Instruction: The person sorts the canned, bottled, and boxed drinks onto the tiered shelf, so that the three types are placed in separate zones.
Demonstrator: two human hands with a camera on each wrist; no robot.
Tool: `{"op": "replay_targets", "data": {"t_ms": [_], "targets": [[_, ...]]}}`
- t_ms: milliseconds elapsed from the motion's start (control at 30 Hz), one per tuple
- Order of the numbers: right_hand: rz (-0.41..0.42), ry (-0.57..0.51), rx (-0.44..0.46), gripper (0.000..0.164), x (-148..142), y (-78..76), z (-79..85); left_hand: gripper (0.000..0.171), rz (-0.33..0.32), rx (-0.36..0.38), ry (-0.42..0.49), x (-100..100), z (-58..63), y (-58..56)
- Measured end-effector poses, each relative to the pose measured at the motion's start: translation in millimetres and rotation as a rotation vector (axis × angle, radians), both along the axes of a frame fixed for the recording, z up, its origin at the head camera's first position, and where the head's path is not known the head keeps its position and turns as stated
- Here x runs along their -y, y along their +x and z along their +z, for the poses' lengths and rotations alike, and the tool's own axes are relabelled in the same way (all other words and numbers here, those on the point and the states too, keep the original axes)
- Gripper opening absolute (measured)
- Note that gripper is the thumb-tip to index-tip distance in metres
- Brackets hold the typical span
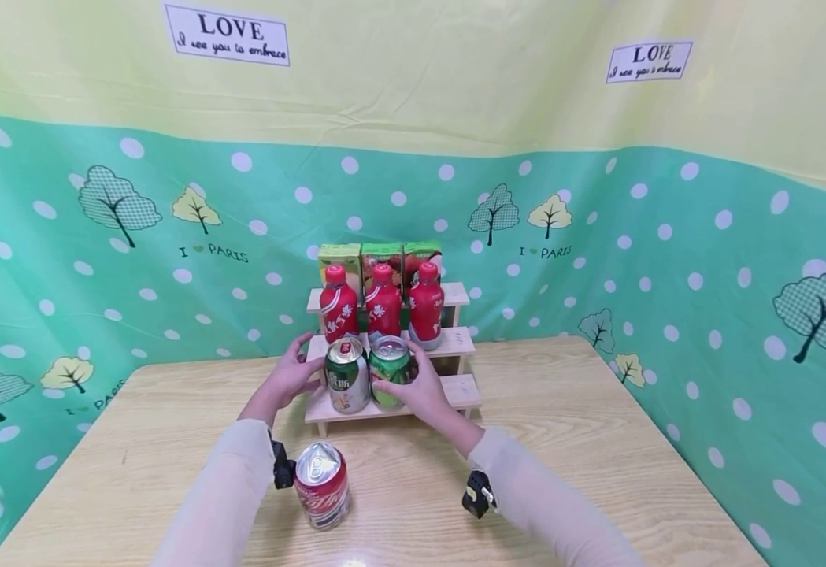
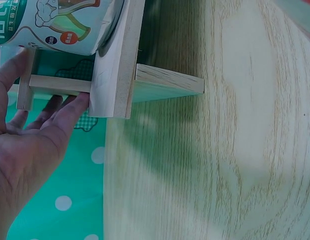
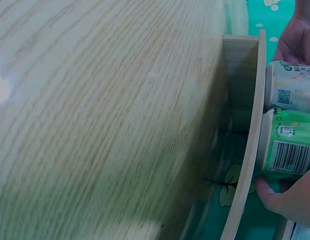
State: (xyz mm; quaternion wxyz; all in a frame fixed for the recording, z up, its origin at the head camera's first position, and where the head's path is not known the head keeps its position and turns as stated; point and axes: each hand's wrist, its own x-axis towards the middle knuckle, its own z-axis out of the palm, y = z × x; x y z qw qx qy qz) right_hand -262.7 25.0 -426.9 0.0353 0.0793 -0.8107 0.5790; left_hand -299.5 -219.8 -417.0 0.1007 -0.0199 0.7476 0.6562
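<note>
A small three-step wooden rack point(image 1: 427, 400) stands on the table. On its lowest step sit a white-and-green can point(image 1: 347, 382) and, just right of it, a green can point(image 1: 388, 374). My right hand point(image 1: 423, 390) grips the green can, thumb across its front and fingers around the far side. At the rack's left end is my left hand point(image 1: 288, 378), close beside the white-and-green can. Seen from the left wrist, its fairly straight fingers point(image 2: 70, 112) reach along the rack's side frame point(image 2: 60, 84), with the thumb near the can's base.
Three red bottles point(image 1: 383, 307) stand on the middle step, with several drink cartons point(image 1: 382, 258) on the top step behind them. A red can point(image 1: 323, 487) stands on the table point(image 1: 568, 441) in front, close to my left forearm. A patterned curtain point(image 1: 398, 181) hangs behind.
</note>
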Motion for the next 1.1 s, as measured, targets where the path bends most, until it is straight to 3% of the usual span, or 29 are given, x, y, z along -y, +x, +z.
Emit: {"op": "replay_targets", "data": {"t_ms": [333, 867, 1100], "targets": [[0.034, -0.02, -0.021, 0.09, -10, 11.3, 5.9, 0.08, -0.004, 0.005, -0.007, -1, 1.5, 1.2], [0.016, -0.06, -0.038, 0.063, -27, 31.8, -1.3, 0.077, 0.0, 0.007, -0.013, -2, 3.7, 3.8], [0.088, -0.095, -0.059, 0.057, -27, 43.6, -1.6, 0.077, -0.002, 0.0, -0.003, -2, 1.3, 2.1]]}}
